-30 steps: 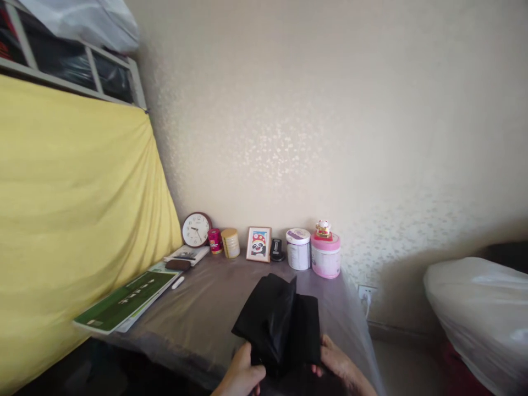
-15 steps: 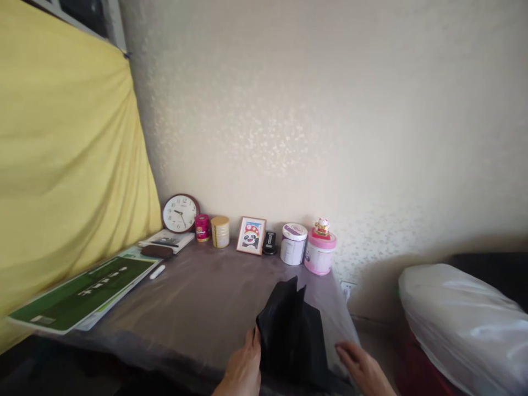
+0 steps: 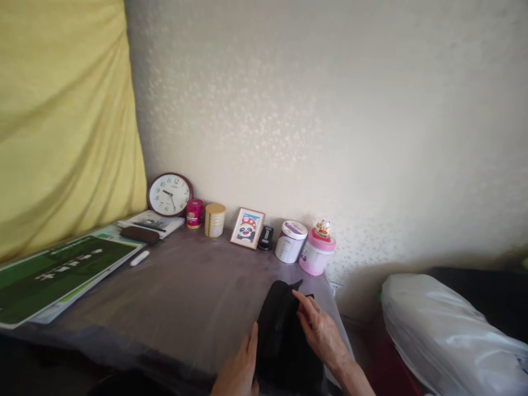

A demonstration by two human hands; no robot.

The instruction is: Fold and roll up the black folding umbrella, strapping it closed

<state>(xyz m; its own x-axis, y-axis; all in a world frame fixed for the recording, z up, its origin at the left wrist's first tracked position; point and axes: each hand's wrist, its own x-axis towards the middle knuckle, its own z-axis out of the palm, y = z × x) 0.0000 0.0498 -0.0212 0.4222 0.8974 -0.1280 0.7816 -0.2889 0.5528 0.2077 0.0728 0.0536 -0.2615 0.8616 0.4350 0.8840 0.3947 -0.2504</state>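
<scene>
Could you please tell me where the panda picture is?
The panda picture sits just left of the head view's centre, between the yellow-lidded can and black object.

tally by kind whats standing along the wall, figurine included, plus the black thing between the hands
Clocks: 1 (round brown-rimmed clock)
Containers: 4 (magenta can, cream yellow-lidded canister, white-and-purple tub, white-and-pink tub)
Picture frames: 1 (rectangular brown frame)
Figurines: 1 (red-and-gold figurine)
Unidentified objects: 1 (small black object)
Pliable items: 1 (large black item)
Total: 9
</scene>
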